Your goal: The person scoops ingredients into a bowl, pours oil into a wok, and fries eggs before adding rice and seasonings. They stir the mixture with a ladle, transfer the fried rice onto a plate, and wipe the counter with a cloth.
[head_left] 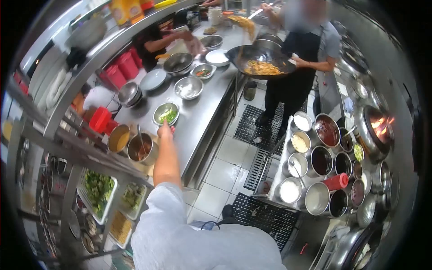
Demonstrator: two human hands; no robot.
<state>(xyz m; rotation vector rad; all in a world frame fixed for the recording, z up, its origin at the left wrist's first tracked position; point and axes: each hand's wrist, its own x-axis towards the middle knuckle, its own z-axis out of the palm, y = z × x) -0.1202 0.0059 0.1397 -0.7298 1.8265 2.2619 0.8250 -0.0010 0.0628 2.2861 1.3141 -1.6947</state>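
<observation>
My left hand reaches forward over the steel counter, its fingers closed at the near rim of a small metal bowl. Chopped green vegetables lie in that bowl. My fingertips are small here and partly hidden by the hand itself. Just beyond stands another metal bowl with a little white stuff in it. Nearer to me are a pot with a ladle in brown sauce and a pot of yellowish liquid. My right hand is out of view.
Ahead on the right, a co-worker holds a wok of noodles and lifts some with a utensil. Pots of sauces and powders crowd the right-hand station, beside a burner flame. Black mats cover parts of the tiled floor.
</observation>
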